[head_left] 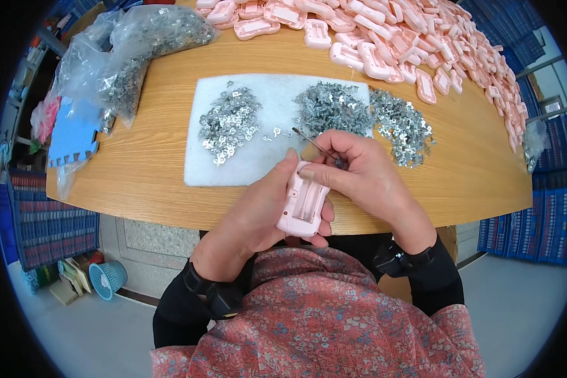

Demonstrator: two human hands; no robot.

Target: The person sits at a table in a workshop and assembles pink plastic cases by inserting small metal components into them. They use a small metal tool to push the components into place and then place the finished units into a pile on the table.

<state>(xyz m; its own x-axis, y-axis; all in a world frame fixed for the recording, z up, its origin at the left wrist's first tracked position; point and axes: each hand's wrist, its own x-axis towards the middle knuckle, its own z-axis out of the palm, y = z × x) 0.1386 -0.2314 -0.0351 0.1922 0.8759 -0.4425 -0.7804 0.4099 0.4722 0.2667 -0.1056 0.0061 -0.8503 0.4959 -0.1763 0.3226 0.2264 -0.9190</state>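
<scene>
My left hand (pixel 256 200) is closed round a pale pink plastic casing (pixel 291 214), its open battery compartment facing up. The thumb lies along the casing's upper end, and fingertips show at its right side. In my right hand (pixel 366 176) is a thin screwdriver (pixel 313 141), its shaft slanting up and left and its dark handle mostly hidden by the fingers. The right thumb and fingertips touch the casing's top end. Just beyond both hands, a few loose metal pieces (pixel 276 131) lie on a white foam sheet (pixel 233 173).
Small metal contacts (pixel 230 123) form a pile on the foam's left. Springy metal parts (pixel 334 108) are heaped on its right, beside another metal pile (pixel 402 129) on the wooden table (pixel 138 183). Pink casings (pixel 397 38) cover the far right; plastic bags (pixel 132 63) of metal parts stand far left.
</scene>
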